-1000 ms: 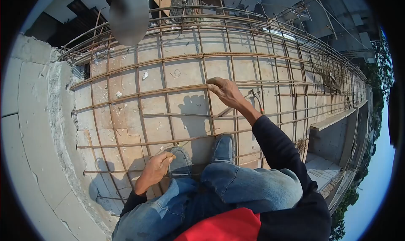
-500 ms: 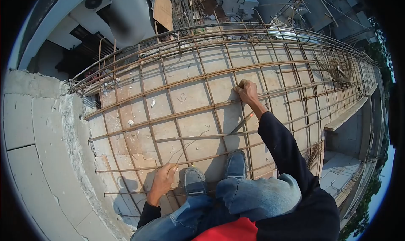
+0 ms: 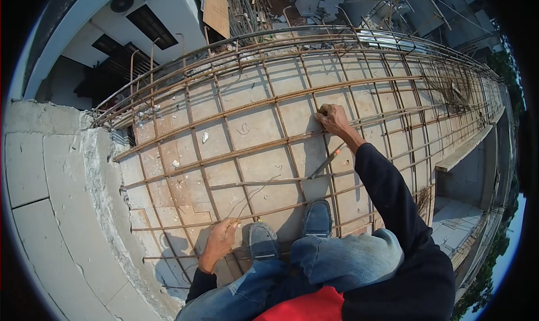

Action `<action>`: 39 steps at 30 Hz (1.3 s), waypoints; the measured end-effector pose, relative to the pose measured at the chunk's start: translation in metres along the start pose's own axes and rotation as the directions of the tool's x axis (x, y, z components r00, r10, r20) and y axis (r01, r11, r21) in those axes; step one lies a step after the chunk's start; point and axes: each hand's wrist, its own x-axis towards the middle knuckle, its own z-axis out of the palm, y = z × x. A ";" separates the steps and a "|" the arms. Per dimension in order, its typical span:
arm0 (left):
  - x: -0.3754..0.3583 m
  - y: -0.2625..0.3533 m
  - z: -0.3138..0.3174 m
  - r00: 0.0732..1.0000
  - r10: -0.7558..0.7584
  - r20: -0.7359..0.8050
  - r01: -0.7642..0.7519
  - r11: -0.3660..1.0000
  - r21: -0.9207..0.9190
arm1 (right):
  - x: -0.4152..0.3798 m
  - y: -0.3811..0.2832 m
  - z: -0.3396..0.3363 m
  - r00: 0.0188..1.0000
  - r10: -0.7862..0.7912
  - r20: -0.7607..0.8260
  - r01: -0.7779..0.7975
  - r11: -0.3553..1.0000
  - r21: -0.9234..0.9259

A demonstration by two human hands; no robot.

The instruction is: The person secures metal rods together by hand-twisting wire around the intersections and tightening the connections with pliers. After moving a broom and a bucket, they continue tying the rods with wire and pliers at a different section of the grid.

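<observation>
My left hand [image 3: 220, 243] is closed in a pinch on thin tie wire [image 3: 256, 195], whose loose ends run up and right over the rebar grid. Further out, my right hand [image 3: 335, 120] has its fingers curled together at a crossbar of the rebar mesh [image 3: 292, 138]; I cannot tell what is in them. Below that wrist lies a dark, slim tool [image 3: 324, 165] with an orange tip, close to a bar. My shoes [image 3: 317, 219] stand amid the bars on the pale boards under the mesh.
A rough concrete wall [image 3: 62, 208] borders the left side. Raised bars with hooked ends line the far edge, beyond which lie rubble and a plywood sheet [image 3: 215, 11]. A bundle of wire [image 3: 457, 90] rests on the mesh at right, near an open drop [image 3: 460, 178].
The view has shifted slightly. My right hand stays at the same bar with its wrist turned a little; my left hand keeps its pinch on the wire.
</observation>
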 end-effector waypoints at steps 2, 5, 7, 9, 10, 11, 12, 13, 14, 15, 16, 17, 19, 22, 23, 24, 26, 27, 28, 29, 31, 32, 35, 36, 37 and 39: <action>0.005 0.000 0.002 0.994 0.100 -0.035 -0.099 0.995 0.023 | 0.005 0.000 -0.002 1.000 0.016 0.003 -0.016 0.999 0.044; 0.008 0.008 -0.005 0.987 -0.136 0.086 0.141 0.988 -0.055 | -0.001 0.001 0.000 1.000 0.011 0.011 -0.012 0.995 0.104; 0.010 0.010 -0.003 0.993 -0.112 0.040 0.114 0.993 -0.041 | 0.002 0.000 -0.004 1.000 -0.003 0.015 0.001 0.994 0.111; 0.012 -0.008 -0.001 0.995 -0.085 0.049 0.085 0.996 -0.009 | -0.010 -0.006 -0.002 0.999 0.051 -0.005 -0.050 0.997 0.060; 0.017 -0.014 0.002 1.000 -0.021 0.011 0.021 1.000 0.006 | -0.024 -0.009 -0.002 0.997 0.080 0.002 -0.080 0.995 0.060; 0.020 -0.011 0.003 0.999 -0.028 0.037 0.027 1.000 0.011 | -0.041 -0.012 0.000 0.960 0.003 -0.281 0.005 1.000 0.028; 0.020 -0.006 0.004 0.998 -0.065 0.022 0.065 0.997 -0.036 | -0.059 -0.014 0.002 0.840 -0.086 -0.536 0.081 0.996 -0.032; 0.021 -0.001 0.003 0.995 -0.099 0.006 0.099 0.992 -0.078 | -0.089 -0.011 0.002 0.830 -0.057 -0.554 0.027 0.998 -0.061; 0.023 0.002 0.002 0.993 -0.118 0.006 0.118 0.988 -0.098 | -0.125 -0.011 0.003 0.850 0.085 -0.521 -0.052 0.996 0.079; 0.025 0.003 0.002 0.993 -0.118 0.028 0.120 0.989 -0.088 | -0.164 -0.006 0.010 0.855 0.080 -0.513 -0.056 0.997 0.062; 0.027 0.003 0.001 0.997 -0.079 0.020 0.081 0.993 -0.091 | -0.209 -0.001 0.018 0.882 0.175 -0.438 -0.181 0.983 0.029; 0.031 0.003 0.002 0.999 -0.038 0.016 0.040 0.995 -0.094 | -0.252 0.000 0.020 0.913 0.169 -0.371 -0.198 0.979 -0.040; 0.033 0.011 0.002 0.997 -0.047 0.056 0.052 0.995 -0.089 | -0.329 -0.013 0.015 0.945 0.283 -0.162 -0.300 0.949 -0.094; 0.043 0.017 0.007 0.996 -0.021 0.090 0.024 0.999 -0.035 | -0.411 -0.012 0.040 0.910 0.413 -0.047 -0.415 0.903 -0.107; 0.046 0.018 0.008 0.997 0.006 0.077 -0.006 1.000 0.004 | -0.427 -0.007 0.053 0.880 0.473 -0.030 -0.474 0.877 -0.074; 0.049 0.020 0.011 0.997 0.019 0.073 -0.022 0.999 0.040 | -0.435 -0.004 0.059 0.851 0.525 -0.013 -0.525 0.850 -0.042; 0.053 0.024 0.015 0.993 0.036 0.111 -0.044 0.996 0.073 | -0.441 -0.002 0.065 0.870 0.492 -0.034 -0.493 0.867 -0.073; 0.056 0.027 0.015 0.991 0.052 0.127 -0.063 0.994 0.087 | -0.440 -0.004 0.067 0.899 0.436 -0.051 -0.439 0.890 -0.122; 0.060 0.030 0.016 0.987 0.061 0.147 -0.077 0.992 0.105 | -0.439 -0.007 0.068 0.898 0.437 -0.047 -0.439 0.886 -0.147; 0.063 0.033 0.018 0.985 0.062 0.164 -0.081 0.991 0.110 | -0.442 -0.007 0.072 0.889 0.453 -0.058 -0.457 0.879 -0.137; 0.071 0.034 0.021 0.981 0.069 0.182 -0.093 0.988 0.122 | -0.444 -0.005 0.081 0.895 0.431 -0.118 -0.446 0.880 -0.163; 0.076 0.033 0.023 0.978 0.106 0.178 -0.130 0.984 0.124 | -0.443 -0.003 0.082 0.891 0.436 -0.124 -0.451 0.878 -0.158; 0.082 0.034 0.025 0.977 0.119 0.174 -0.142 0.982 0.123 | -0.446 -0.004 0.081 0.884 0.429 -0.186 -0.453 0.884 -0.118; 0.081 0.035 0.024 0.981 0.099 0.166 -0.120 0.986 0.118 | -0.448 -0.004 0.079 0.888 0.421 -0.182 -0.444 0.889 -0.112; 0.081 0.036 0.023 0.984 0.101 0.149 -0.120 0.985 0.121 | -0.445 -0.002 0.077 0.896 0.405 -0.183 -0.427 0.898 -0.106; 0.081 0.036 0.021 0.980 0.106 0.169 -0.126 0.986 0.110 | -0.444 -0.003 0.073 0.903 0.390 -0.182 -0.408 0.910 -0.075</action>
